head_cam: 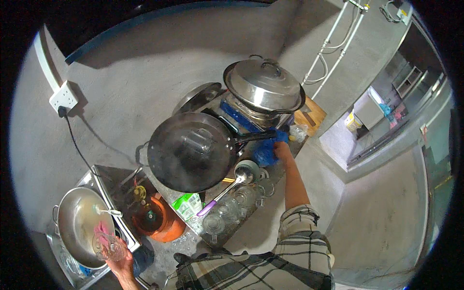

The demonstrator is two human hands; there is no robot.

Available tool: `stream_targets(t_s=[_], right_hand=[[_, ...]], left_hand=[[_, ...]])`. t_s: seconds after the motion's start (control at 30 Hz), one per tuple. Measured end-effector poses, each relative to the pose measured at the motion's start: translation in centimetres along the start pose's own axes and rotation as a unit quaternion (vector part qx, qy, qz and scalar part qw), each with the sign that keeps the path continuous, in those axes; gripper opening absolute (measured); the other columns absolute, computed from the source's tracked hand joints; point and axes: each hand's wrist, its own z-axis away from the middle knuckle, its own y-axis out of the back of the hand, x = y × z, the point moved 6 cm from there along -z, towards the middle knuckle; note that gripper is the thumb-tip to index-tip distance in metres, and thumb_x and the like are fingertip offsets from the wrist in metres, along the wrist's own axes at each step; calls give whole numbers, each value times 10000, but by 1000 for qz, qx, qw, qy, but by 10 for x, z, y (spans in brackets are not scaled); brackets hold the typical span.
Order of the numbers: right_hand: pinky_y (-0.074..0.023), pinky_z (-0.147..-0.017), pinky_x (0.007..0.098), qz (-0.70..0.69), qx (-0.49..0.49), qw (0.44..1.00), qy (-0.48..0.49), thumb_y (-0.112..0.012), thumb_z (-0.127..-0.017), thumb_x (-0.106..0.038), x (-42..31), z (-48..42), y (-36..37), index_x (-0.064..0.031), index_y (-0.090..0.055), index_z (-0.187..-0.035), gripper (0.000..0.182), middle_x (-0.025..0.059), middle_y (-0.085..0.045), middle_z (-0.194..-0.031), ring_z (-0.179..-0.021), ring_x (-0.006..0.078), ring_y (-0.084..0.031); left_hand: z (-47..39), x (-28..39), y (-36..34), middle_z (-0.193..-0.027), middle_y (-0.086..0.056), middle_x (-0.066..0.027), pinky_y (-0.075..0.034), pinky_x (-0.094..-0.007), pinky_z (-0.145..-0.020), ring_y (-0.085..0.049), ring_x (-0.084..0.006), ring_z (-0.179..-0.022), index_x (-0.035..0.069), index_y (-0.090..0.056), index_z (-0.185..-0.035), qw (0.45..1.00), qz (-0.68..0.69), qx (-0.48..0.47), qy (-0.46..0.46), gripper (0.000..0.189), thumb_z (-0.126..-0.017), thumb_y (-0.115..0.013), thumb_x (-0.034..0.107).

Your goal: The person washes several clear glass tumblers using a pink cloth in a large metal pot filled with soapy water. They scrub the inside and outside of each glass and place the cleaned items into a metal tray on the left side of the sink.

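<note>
In my left hand point(121, 259) is a clear glass mug point(108, 246), tilted over the rim of a wide steel pan point(81, 203). Cloudy liquid, a pink cloth point(103, 230) and a white-handled utensil point(108, 212) are in that pan. My right hand point(282, 149) grips a crumpled blue plastic bag point(264, 154) just below the black handle point(255, 136) of a large dark wok point(181, 163); the plastic hides some fingers. Several glass mugs point(214, 223) line the counter's near edge. A purple-handled steel ladle point(226, 190) rests with its bowl on a pale green cup point(253, 165).
A lidded steel pot point(259, 85) stands on a stove point(239, 116) behind the wok. An orange gas cylinder point(168, 224) sits below, between sink and counter. Near the wok lies a green-white packet point(188, 206). A black cord point(78, 141) hangs from a wall socket point(63, 98).
</note>
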Motion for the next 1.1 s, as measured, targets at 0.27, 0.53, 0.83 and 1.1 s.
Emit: stream_targets(t_s=[0.27, 0.53, 0.83, 1.1], right_hand=[[-527, -704, 424, 294, -59, 948, 111, -534, -740, -94, -38, -13, -40, -56, -657, -840, 163, 178, -647, -860, -834, 334, -640], [-497, -806, 444, 246, -207, 941, 102, -523, -766, -99, 2, -50, -75, -11, -635, -934, 221, 213, -629, -991, -932, 357, -617], [-482, -861, 465, 209, -144, 962, 100, -463, -824, -226, 41, -69, -105, -43, -555, -1143, 380, 224, -608, -1087, -1003, 363, -599], [-423, -941, 438, 221, -107, 967, 66, -296, -895, -297, 32, -76, -102, -78, -409, -1298, 472, 205, -499, -1250, -1123, 337, -517]], left_hand=[[4, -1, 7, -975, -663, -104, -559, -375, -543, -650, -249, -888, 103, -601, -1047, 996, 8, 86, 15, 403, -833, -596, 444], [7, -7, 2, -992, -647, -96, -553, -392, -500, -641, -256, -904, 155, -589, -1063, 995, 12, 97, 2, 364, -834, -594, 438], [9, -4, 24, -1046, -630, -85, -559, -438, -549, -621, -288, -941, 170, -558, -1097, 984, 44, 174, -8, 368, -838, -602, 428], [5, -10, 21, -1040, -635, -84, -561, -452, -547, -626, -283, -940, 172, -558, -1091, 987, 38, 157, -6, 345, -843, -597, 409]])
